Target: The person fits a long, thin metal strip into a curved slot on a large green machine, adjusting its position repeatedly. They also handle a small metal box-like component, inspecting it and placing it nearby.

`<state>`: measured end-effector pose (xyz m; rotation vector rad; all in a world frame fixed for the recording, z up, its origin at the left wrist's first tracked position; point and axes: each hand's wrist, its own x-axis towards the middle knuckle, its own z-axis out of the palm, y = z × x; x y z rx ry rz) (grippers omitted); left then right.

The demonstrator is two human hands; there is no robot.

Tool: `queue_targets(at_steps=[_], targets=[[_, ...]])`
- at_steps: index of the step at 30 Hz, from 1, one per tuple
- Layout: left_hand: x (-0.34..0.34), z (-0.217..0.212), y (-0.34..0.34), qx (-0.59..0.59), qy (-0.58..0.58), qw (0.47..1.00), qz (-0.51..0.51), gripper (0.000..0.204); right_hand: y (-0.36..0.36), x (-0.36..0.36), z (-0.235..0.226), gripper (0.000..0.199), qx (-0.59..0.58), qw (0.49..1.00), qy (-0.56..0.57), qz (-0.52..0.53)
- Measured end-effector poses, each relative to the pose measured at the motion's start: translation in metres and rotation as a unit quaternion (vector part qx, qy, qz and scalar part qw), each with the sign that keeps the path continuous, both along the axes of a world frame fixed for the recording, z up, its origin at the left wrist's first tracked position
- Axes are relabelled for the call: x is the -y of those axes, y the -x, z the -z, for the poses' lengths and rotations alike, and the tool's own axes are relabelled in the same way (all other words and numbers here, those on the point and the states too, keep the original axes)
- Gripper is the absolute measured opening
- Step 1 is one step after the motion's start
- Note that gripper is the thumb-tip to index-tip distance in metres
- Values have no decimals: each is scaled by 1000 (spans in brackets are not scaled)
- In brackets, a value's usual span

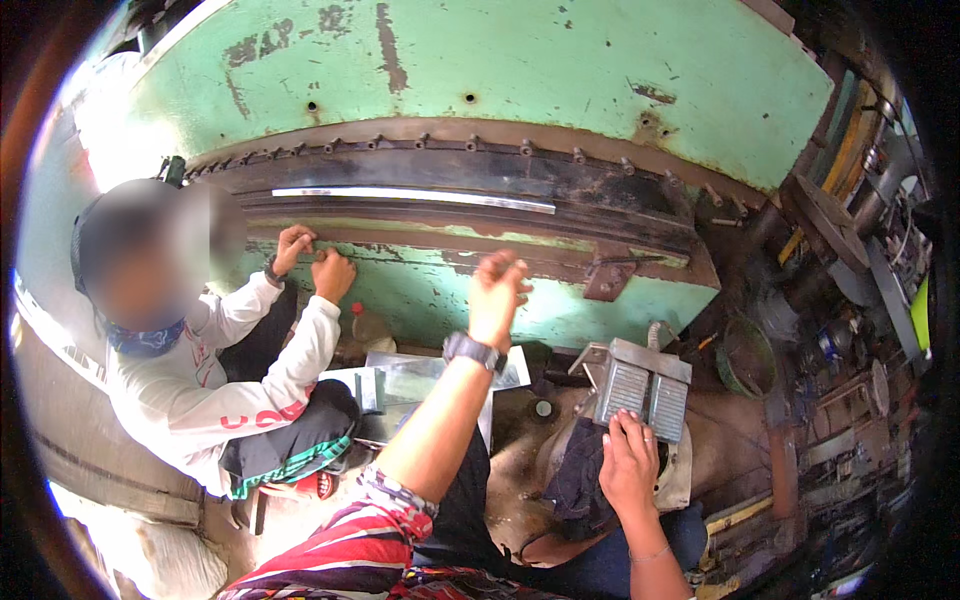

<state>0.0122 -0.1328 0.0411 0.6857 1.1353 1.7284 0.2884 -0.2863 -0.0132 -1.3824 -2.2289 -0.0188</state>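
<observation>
My left hand (497, 290) is raised in front of the green press brake's bed (440, 285), its fingers loosely bent and apart, nothing visible in them. A dark watch (473, 352) circles that wrist. Down to the right, my right hand (630, 465) rests its outstretched fingers on the lower edge of a grey double foot pedal (643, 385). A long, shiny metal strip (415, 200) lies along the dark tooling of the machine, beyond my left hand. At left, a co-worker's two hands (315, 262) are at the front edge of the bed.
The co-worker (230, 390) in a white long-sleeved top sits low at my left. Sheet metal pieces (405, 372) lie on the floor between us. Bolts line the machine's beam (470, 128). A round basket-like container (747, 357) and cluttered metal stock (840, 430) stand at the right.
</observation>
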Motion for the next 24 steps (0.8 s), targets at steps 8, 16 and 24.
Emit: queue_targets(at_steps=[8,16,24], targets=[[-97,-11,137,211,25,970,-117,82,4,0,-3,34,15,1000,17,-11],[-124,7,151,238,6,961,-139,49,3,3,-4,35,34,999,38,5],[-125,15,150,258,-49,952,-156,48,7,3,2,31,12,1000,-8,15]])
